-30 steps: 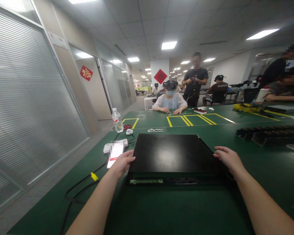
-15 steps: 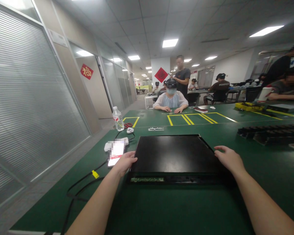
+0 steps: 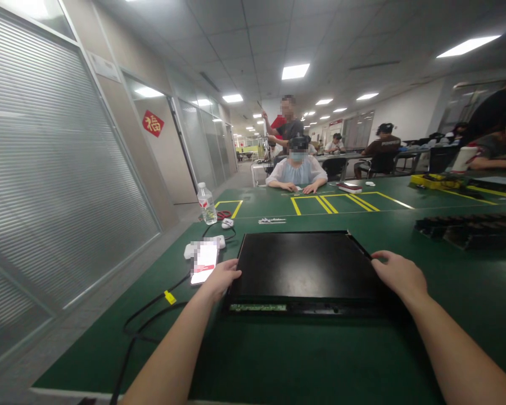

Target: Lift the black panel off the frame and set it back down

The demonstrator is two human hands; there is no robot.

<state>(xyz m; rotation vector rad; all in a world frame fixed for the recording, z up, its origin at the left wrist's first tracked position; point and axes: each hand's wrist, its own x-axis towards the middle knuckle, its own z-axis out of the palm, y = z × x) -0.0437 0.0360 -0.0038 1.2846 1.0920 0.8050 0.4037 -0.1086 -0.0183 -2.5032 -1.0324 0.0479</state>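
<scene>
- The black case (image 3: 306, 264) lies flat on the green table (image 3: 278, 354) at twelve o'clock.
- Left hand (image 3: 221, 278) grips its nine o'clock edge, right hand (image 3: 400, 275) its three o'clock edge; hands well apart.
- Best to press evenly on both sides, clear of the phone (image 3: 204, 261).

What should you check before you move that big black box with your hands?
1. Left hand on the box's left edge: ok.
2. Right hand on its right edge: ok.
3. Fingers hooked under the box: cannot tell.
4. Phone close to the left hand, might get bumped: not ok.
5. Cable trailing on the mat near the left arm: not ok.
6. Bottle far from the box: ok.
</scene>
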